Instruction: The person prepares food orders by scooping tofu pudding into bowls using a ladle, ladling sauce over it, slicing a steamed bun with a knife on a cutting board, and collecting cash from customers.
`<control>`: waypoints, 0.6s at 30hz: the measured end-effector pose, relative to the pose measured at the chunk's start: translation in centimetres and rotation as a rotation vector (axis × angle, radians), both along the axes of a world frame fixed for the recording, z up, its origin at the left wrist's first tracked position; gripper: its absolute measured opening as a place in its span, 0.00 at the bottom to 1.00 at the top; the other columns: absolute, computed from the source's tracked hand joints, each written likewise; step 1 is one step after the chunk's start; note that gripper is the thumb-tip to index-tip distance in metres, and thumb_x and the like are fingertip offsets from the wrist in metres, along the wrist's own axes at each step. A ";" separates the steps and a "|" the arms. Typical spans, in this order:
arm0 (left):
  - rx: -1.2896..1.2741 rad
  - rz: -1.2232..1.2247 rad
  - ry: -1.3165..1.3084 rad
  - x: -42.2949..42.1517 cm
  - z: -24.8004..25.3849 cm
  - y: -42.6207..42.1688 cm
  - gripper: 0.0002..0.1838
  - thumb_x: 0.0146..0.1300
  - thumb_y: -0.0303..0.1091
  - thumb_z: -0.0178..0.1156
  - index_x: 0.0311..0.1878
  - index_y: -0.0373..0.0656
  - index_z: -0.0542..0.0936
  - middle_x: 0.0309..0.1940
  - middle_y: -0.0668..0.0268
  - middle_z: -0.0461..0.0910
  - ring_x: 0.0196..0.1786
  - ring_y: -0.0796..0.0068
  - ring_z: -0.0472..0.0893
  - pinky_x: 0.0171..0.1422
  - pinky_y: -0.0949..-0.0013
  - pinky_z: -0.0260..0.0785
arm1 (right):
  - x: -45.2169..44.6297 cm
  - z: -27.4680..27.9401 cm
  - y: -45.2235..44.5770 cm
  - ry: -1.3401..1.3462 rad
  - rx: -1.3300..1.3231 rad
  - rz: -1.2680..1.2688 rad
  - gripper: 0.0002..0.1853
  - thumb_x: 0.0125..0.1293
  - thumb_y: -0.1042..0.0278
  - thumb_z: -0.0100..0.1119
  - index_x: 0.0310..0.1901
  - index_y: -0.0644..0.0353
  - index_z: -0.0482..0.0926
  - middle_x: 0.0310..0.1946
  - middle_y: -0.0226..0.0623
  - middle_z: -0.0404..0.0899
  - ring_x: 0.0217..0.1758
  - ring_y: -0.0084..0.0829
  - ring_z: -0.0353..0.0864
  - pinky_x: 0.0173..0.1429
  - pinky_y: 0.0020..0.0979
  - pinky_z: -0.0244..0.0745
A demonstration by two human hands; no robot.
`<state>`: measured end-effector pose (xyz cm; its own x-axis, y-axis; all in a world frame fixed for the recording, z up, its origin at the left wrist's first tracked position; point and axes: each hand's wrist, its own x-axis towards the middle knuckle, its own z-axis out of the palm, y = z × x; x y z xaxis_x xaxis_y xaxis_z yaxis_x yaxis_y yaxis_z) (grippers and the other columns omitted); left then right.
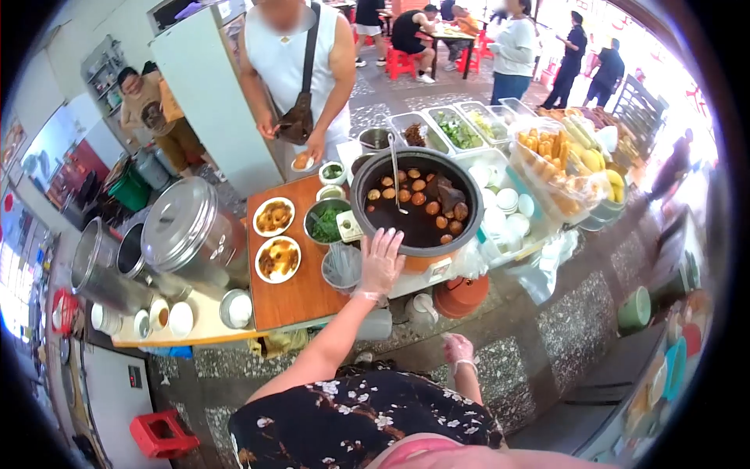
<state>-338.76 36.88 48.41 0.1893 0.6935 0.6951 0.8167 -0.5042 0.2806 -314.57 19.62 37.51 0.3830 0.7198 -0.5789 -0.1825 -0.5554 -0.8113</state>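
Observation:
My left hand (380,262), in a thin clear glove, stretches out with its fingers apart. Its fingertips are at the near rim of a big dark pot (361,221); I cannot tell whether they touch. Brown eggs (418,185) float in dark broth there, and a long-handled ladle (396,168) leans inside. Just left of that hand are a clear plastic-lined container (341,267) and a pot of chopped greens (323,225). Down beside my body, over the floor, my right hand (458,352), gloved too, has its fingers curled in, with nothing visible in them.
Two plates of food in brown sauce, one nearer (278,259), sit on the wooden board (285,309). Across the counter a person (293,62) holds a small plate. Stacked white bowls (500,207) and fried dough sticks (545,147) are right; a lidded steel pot (187,227) stands left.

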 end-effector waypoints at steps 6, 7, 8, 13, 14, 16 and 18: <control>-0.034 -0.068 -0.070 0.1 -0.6 0.2 0.25 0.59 0.39 0.55 0.61 0.49 0.69 0.61 0.63 0.66 0.68 0.57 0.59 0.70 0.39 0.39 | -6.8 5.6 3.1 -0.093 -0.034 0.225 0.13 0.57 0.60 0.61 0.38 0.60 0.79 0.21 0.30 0.76 0.19 0.20 0.71 0.23 0.22 0.66; -0.027 -0.059 -0.094 0.5 -0.9 0.5 0.25 0.58 0.39 0.55 0.60 0.49 0.69 0.61 0.63 0.66 0.68 0.56 0.59 0.70 0.39 0.38 | -6.8 5.2 3.6 -0.154 0.004 0.289 0.13 0.58 0.59 0.60 0.38 0.60 0.80 0.21 0.30 0.77 0.19 0.20 0.71 0.24 0.22 0.66; -0.016 -0.049 -0.118 0.6 -1.0 0.9 0.24 0.58 0.39 0.55 0.60 0.49 0.70 0.61 0.64 0.66 0.68 0.56 0.59 0.70 0.39 0.37 | -7.1 4.8 4.0 -0.217 0.043 0.353 0.14 0.58 0.58 0.60 0.37 0.60 0.80 0.21 0.30 0.77 0.20 0.19 0.71 0.24 0.23 0.67; -0.009 -0.114 -0.139 0.2 -1.5 1.1 0.24 0.56 0.39 0.57 0.57 0.48 0.71 0.58 0.63 0.67 0.68 0.55 0.59 0.71 0.39 0.35 | -8.7 5.0 3.7 -0.207 0.061 0.335 0.16 0.57 0.58 0.62 0.38 0.64 0.81 0.22 0.32 0.78 0.20 0.21 0.73 0.25 0.23 0.67; 0.004 -0.118 -0.143 0.2 -1.7 1.2 0.23 0.56 0.39 0.57 0.56 0.48 0.71 0.58 0.63 0.67 0.68 0.54 0.58 0.71 0.39 0.35 | -8.9 4.9 3.6 -0.195 0.035 0.327 0.16 0.57 0.58 0.62 0.38 0.64 0.81 0.22 0.32 0.78 0.21 0.21 0.73 0.25 0.24 0.68; 0.016 -0.130 -0.148 0.3 -1.8 1.3 0.22 0.56 0.39 0.57 0.55 0.47 0.72 0.57 0.63 0.67 0.68 0.54 0.58 0.71 0.38 0.36 | -9.2 4.9 3.4 -0.168 -0.017 0.313 0.17 0.57 0.59 0.61 0.39 0.65 0.80 0.22 0.32 0.78 0.22 0.22 0.73 0.27 0.24 0.69; 0.022 -0.123 -0.157 0.4 -1.9 1.4 0.21 0.56 0.40 0.57 0.53 0.47 0.72 0.56 0.63 0.67 0.68 0.54 0.57 0.71 0.38 0.35 | -9.5 5.2 3.4 -0.158 -0.017 0.303 0.17 0.57 0.59 0.61 0.39 0.66 0.80 0.22 0.32 0.78 0.23 0.23 0.74 0.28 0.25 0.70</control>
<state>-338.39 38.26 46.53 0.1593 0.6563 0.7375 0.6957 -0.6046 0.3878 -324.04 23.04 42.70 0.2394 0.8050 -0.5427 0.1199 -0.5792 -0.8063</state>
